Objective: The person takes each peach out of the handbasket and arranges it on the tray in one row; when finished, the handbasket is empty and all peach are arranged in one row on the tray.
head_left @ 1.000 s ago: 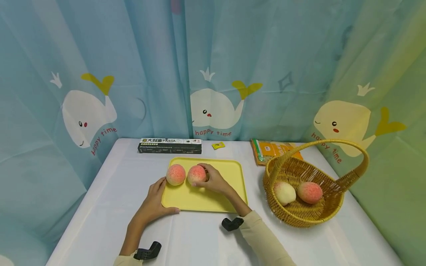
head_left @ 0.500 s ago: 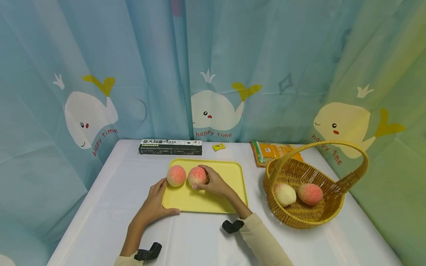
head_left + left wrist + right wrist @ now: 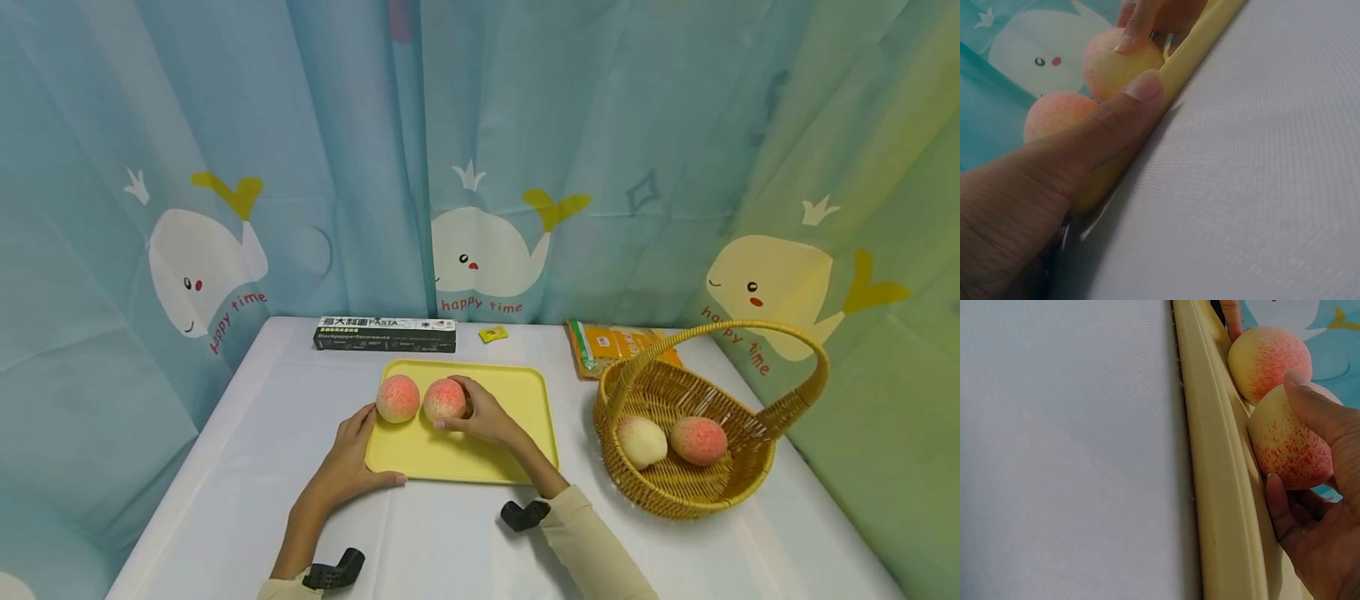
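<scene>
My right hand [image 3: 483, 412] grips a pink-and-cream peach [image 3: 444, 399] on the yellow tray [image 3: 480, 462]. In the right wrist view the thumb lies over this peach [image 3: 1288, 440] and the fingers curl round its other side. A second peach [image 3: 397, 398] sits just left of it, near the tray's left rim. My left hand [image 3: 348, 458] holds the tray's near left corner, fingers along the left side and thumb at the front edge. In the left wrist view its thumb [image 3: 1116, 115] lies along the rim; the other fingers are mostly hidden.
A wicker basket [image 3: 667, 500] with a tall handle stands to the right, holding two peaches [image 3: 699, 441]. Along the back lie a pasta box [image 3: 384, 335], a small yellow packet [image 3: 492, 334] and an orange bag [image 3: 600, 346]. A whale-print curtain [image 3: 360, 167] surrounds the white table.
The whole head view has shifted slightly downward in the frame. Both hands and the peaches keep nearly the same places on the tray.
</scene>
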`<state>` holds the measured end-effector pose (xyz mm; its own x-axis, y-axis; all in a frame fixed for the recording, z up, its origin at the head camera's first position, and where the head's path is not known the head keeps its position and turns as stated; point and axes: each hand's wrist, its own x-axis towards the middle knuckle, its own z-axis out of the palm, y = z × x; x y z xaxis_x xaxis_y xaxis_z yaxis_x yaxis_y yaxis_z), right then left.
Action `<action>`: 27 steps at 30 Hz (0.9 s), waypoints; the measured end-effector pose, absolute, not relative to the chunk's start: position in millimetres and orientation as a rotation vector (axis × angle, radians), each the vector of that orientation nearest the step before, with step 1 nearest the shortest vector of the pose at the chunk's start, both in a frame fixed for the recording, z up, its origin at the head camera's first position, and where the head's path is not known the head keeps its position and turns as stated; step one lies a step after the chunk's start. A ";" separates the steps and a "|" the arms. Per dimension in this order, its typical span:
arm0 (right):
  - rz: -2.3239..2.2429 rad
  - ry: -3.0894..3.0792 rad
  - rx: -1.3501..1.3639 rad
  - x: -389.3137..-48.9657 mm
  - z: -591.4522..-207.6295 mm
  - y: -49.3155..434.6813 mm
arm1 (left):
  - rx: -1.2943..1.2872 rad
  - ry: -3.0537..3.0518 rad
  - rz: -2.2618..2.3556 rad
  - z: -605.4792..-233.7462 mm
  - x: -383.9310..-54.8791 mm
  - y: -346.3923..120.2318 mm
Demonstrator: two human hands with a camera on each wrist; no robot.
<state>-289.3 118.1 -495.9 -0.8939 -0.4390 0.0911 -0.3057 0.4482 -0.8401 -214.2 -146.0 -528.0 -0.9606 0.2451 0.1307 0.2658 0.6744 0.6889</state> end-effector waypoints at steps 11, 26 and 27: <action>-1.393 2.548 -0.677 -290.4 -495.1 120.0 | -0.429 -2.856 -1.171 -529.4 -215.3 -145.4; -1.411 2.532 -0.649 -288.3 -493.5 126.4 | -0.413 -2.877 -1.168 -529.7 -216.2 -145.1; -1.421 2.525 -0.642 -288.1 -493.6 126.9 | -0.409 -2.880 -1.162 -529.7 -216.2 -145.4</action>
